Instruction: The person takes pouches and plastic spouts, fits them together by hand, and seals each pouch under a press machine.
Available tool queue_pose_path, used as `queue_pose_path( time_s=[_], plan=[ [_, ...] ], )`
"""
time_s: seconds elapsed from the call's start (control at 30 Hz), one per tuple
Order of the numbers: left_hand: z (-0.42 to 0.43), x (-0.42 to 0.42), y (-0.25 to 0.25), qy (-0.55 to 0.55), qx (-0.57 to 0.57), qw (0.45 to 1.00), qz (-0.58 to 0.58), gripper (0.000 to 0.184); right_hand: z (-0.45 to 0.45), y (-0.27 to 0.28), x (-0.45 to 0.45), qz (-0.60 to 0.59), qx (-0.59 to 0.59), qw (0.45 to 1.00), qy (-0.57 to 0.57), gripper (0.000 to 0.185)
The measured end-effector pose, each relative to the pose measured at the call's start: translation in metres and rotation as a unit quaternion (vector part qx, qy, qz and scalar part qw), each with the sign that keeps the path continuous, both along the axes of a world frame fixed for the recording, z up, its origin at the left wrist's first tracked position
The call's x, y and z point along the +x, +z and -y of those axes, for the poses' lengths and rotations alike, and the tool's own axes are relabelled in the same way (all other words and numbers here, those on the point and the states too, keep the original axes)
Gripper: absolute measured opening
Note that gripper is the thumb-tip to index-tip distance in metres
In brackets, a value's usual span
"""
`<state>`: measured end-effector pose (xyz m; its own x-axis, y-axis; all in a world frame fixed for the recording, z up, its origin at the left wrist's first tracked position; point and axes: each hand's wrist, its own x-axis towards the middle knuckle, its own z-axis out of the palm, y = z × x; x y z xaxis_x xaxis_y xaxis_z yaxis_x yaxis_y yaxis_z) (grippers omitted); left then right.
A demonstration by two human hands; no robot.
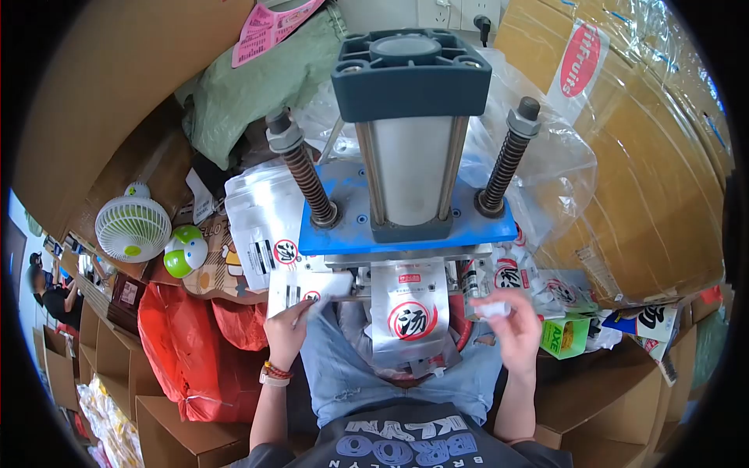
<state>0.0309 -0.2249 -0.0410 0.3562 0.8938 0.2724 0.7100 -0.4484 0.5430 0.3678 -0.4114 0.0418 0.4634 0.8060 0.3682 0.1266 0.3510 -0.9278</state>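
A press with a blue plate stands in front of me. From under it a silver pouch with a red ring and a black character hangs toward my lap. My left hand, a band on its wrist, is closed on the lower edge of a similar silver pouch left of the press. Right of the press, my right hand has its fingers curled around a small white piece; whether it is held or worn on a finger is unclear. Just behind that hand lie more printed pouches.
Spring-loaded posts flank the press cylinder. A small fan and red plastic bags are at left. Large cardboard walls the right side. Open boxes stand below, and another person is far left.
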Motion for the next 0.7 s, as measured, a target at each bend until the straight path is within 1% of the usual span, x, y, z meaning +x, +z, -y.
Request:
queue_pose_path(
  time_s=[0.03, 0.07, 0.1, 0.13, 0.2, 0.23, 0.3, 0.33, 0.4, 0.43, 0.5, 0.53, 0.57, 0.6, 0.63, 0.67, 0.7],
  plan=[
    [0.008, 0.007, 0.009, 0.036, -0.045, 0.994, 0.092, 0.026, 0.002, 0.013, -0.008, 0.113, 0.024, 0.993, 0.029, 0.024],
    [0.019, 0.013, 0.028, 0.021, -0.02, 0.995, 0.09, 0.028, 0.001, 0.025, -0.024, 0.108, 0.055, 0.992, 0.032, 0.023],
    [0.029, 0.02, 0.044, 0.005, 0.004, 0.996, 0.089, 0.03, -0.003, 0.031, -0.036, 0.137, 0.091, 0.986, 0.038, 0.025],
    [0.041, 0.025, 0.046, -0.002, -0.022, 0.989, 0.148, 0.035, -0.007, 0.035, -0.046, 0.167, 0.126, 0.977, 0.044, 0.026],
    [0.062, 0.046, 0.072, -0.091, 0.067, 0.984, 0.134, 0.038, -0.027, 0.03, -0.06, 0.279, 0.118, 0.952, 0.039, 0.026],
    [0.066, 0.047, 0.072, -0.136, 0.057, 0.98, 0.134, 0.037, -0.034, 0.023, -0.063, 0.315, 0.098, 0.941, 0.077, 0.026],
    [0.079, 0.051, 0.1, -0.207, 0.081, 0.97, 0.098, 0.034, -0.025, 0.032, -0.061, 0.359, 0.148, 0.908, 0.159, 0.028],
    [0.078, 0.041, 0.106, -0.285, 0.08, 0.952, 0.079, 0.033, -0.011, 0.049, -0.058, 0.372, 0.15, 0.898, 0.183, 0.025],
    [0.09, 0.044, 0.134, -0.343, 0.045, 0.933, 0.101, 0.033, 0.012, 0.07, -0.061, 0.325, 0.14, 0.917, 0.184, 0.023],
    [0.091, 0.051, 0.137, -0.363, 0.054, 0.923, 0.115, 0.025, 0.012, 0.07, -0.059, 0.295, 0.144, 0.923, 0.202, 0.026],
    [0.089, 0.055, 0.108, -0.365, -0.046, 0.925, 0.095, 0.029, 0.003, 0.053, -0.048, 0.259, 0.092, 0.947, 0.163, 0.035],
    [0.085, 0.072, 0.091, -0.341, -0.131, 0.913, 0.18, 0.023, -0.004, 0.041, -0.043, 0.277, 0.018, 0.953, 0.125, 0.043],
    [0.08, 0.081, 0.069, -0.297, -0.252, 0.908, 0.154, 0.024, -0.013, 0.028, -0.043, 0.23, -0.03, 0.97, 0.066, 0.046],
    [0.073, 0.091, 0.046, -0.248, -0.367, 0.887, 0.126, 0.025, -0.022, 0.016, -0.043, 0.183, -0.077, 0.98, 0.005, 0.049],
    [0.073, 0.1, 0.019, -0.173, -0.389, 0.884, 0.19, 0.025, -0.022, 0.0, -0.036, 0.121, -0.086, 0.989, -0.013, 0.048],
    [0.069, 0.112, 0.014, -0.158, -0.412, 0.85, 0.287, 0.023, -0.019, 0.006, -0.028, 0.165, -0.075, 0.981, -0.062, 0.043],
    [0.066, 0.12, 0.013, -0.139, -0.433, 0.805, 0.381, 0.022, -0.012, 0.015, -0.02, 0.207, -0.067, 0.97, -0.109, 0.039]
  ],
)
